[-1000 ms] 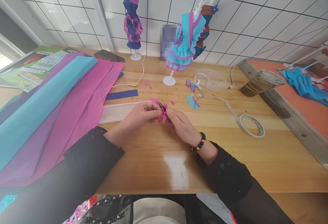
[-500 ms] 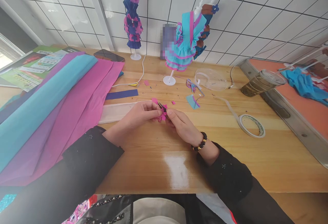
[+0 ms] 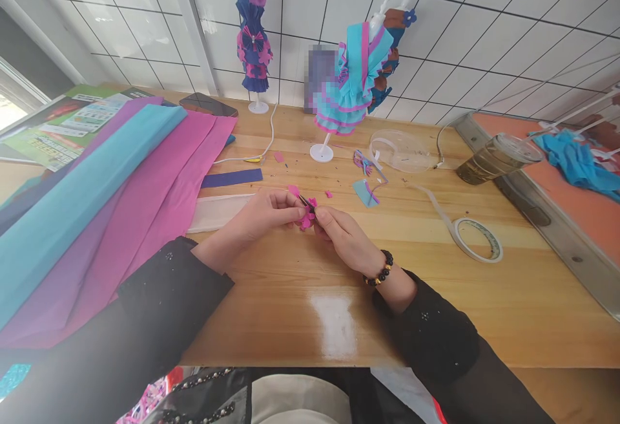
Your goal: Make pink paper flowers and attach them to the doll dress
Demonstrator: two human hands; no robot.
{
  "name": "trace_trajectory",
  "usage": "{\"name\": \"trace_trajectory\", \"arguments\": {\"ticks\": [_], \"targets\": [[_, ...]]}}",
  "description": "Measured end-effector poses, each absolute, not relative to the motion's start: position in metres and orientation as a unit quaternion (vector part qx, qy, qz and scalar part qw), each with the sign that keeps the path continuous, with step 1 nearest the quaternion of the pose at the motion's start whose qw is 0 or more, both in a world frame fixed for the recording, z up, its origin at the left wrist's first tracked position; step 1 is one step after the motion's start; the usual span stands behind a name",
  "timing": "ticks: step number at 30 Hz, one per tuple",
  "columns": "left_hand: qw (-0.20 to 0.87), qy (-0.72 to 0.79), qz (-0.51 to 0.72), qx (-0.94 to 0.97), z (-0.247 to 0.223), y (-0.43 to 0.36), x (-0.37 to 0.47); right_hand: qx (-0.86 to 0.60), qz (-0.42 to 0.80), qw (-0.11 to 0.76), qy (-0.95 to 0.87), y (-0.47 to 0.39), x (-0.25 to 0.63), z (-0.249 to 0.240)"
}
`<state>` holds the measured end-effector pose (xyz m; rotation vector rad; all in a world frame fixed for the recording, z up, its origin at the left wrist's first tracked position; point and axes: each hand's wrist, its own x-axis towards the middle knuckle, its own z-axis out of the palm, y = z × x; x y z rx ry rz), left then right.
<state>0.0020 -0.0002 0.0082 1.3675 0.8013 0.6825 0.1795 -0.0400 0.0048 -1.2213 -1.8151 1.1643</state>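
My left hand (image 3: pixel 276 209) has the cut pink paper (image 3: pixel 307 220) pinched between thumb and fingers, while my right hand (image 3: pixel 346 236) is curled round some small scissors (image 3: pixel 305 201), blades right at the paper. It's all over the wooden table (image 3: pixel 285 295), near a navy strip (image 3: pixel 232 178).

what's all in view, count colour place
cutouts: count unclear, pink, centre
pointed tool: one, dark, centre
paper sheets: several, pink-purple-blue, left
strips: two, blue and white, left
scraps: several, multicoloured, centre
miniature dresses: three, multicoloured, back
tape roll: one, white, right
cup: one, brownish, right
container: one, clear, back right
flat object: one, dark, back left
table: one, brown, beneath
left hand: one, black sleeve, at cutouts
right hand: one, black sleeve, at pointed tool
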Motion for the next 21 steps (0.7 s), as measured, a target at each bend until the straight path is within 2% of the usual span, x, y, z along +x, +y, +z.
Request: {"name": "trace_trajectory", "arguments": {"ticks": [14,21], "targets": [[0.66,0.357,0.293,0.592,0.0087,0.0003,0.0005,-0.474,0.431,0.32,-0.698,-0.0399,0.1799,0.0043],[0.748,0.323,0.293,0.5,0.0092,-0.0011,0.0011,-0.474,0.436,0.342,-0.684,-0.0392,0.1796,0.0013]]}}
